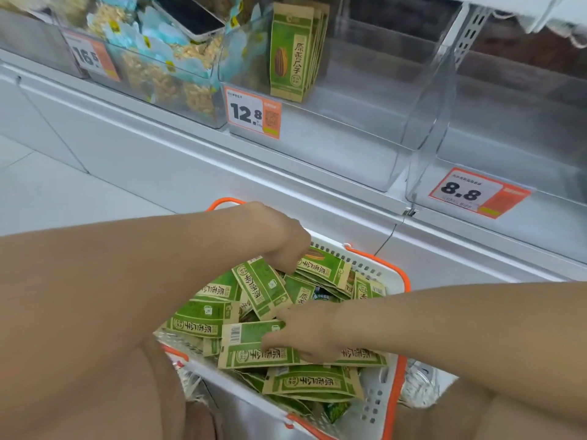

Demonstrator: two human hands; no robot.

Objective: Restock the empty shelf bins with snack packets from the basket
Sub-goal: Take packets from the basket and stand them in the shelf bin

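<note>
— What's nearest?
— Right hand [305, 335], fingers spread on a flat sunflower-seed packet [249, 357] in the basket [378, 401]; the packet's long axis runs left-right.
— And the left hand [279, 239]?
— Farther in, fingers curled among packets; grip unclear. The 12.8 bin [349, 147] lies ahead, nearer that hand.

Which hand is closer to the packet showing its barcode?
Right. The right hand lies on the barcode packet; the left hand is apart from it, among packets farther back.
</note>
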